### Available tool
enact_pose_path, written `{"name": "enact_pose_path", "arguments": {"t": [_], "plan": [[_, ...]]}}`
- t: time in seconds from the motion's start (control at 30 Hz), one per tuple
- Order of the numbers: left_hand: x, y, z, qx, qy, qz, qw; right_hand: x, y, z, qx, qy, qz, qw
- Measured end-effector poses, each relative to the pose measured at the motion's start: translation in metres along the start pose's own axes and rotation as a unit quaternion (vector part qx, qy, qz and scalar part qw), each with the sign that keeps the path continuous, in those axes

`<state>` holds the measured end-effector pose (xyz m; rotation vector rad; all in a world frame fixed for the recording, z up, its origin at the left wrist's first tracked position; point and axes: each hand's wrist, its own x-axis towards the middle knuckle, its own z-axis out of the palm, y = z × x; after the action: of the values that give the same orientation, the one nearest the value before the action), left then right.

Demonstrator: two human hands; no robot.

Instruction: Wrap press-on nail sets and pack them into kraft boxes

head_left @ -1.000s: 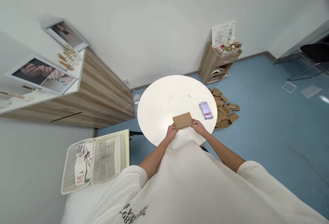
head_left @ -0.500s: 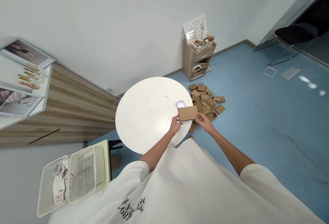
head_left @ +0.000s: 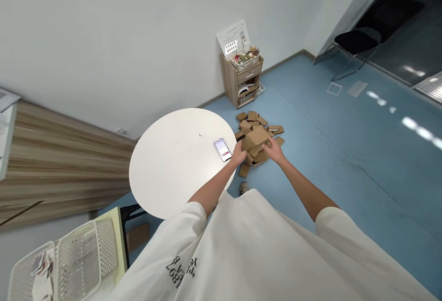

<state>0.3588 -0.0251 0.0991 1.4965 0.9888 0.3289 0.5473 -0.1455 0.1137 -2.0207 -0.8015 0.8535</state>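
A brown cardboard box (head_left: 258, 136) is held between my two hands, above a pile of similar boxes on the floor. My left hand (head_left: 239, 154) grips its left end, near the edge of the round white table (head_left: 172, 163). On the opposite side, my right hand (head_left: 274, 150) has its fingers closed on the box's right end. Against the brown pile, the box's lower edges are hard to make out. A phone (head_left: 223, 150) with a lit screen, partly blurred, lies on the table beside my left hand.
Several loose cardboard boxes (head_left: 244, 170) are heaped on the blue floor right of the table. Behind them stands a small wooden cabinet (head_left: 230, 82) with a basket on top. White plastic baskets (head_left: 78, 259) sit at lower left. A black chair (head_left: 355, 42) is at far right.
Both hands have carried the box to the right, off the table's edge and over the pile. The phone is now more fully visible. My view has turned to the right.
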Motion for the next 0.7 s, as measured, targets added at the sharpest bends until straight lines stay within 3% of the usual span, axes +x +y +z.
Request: {"name": "enact_pose_path", "arguments": {"t": [0.27,0.53,0.7], "plan": [[-0.014,-0.019,0.002,0.045,0.003,-0.021,0.999,-0.02,0.022,0.014,0.006,-0.049,0.066,0.997],[-0.028,-0.015,-0.009,0.047,0.005,-0.013,0.999,-0.014,0.026,0.028,0.003,-0.079,0.049,0.996],[-0.039,-0.026,-0.014,0.032,0.032,-0.02,0.999,-0.014,0.017,0.038,-0.005,-0.105,0.023,0.994]]}}
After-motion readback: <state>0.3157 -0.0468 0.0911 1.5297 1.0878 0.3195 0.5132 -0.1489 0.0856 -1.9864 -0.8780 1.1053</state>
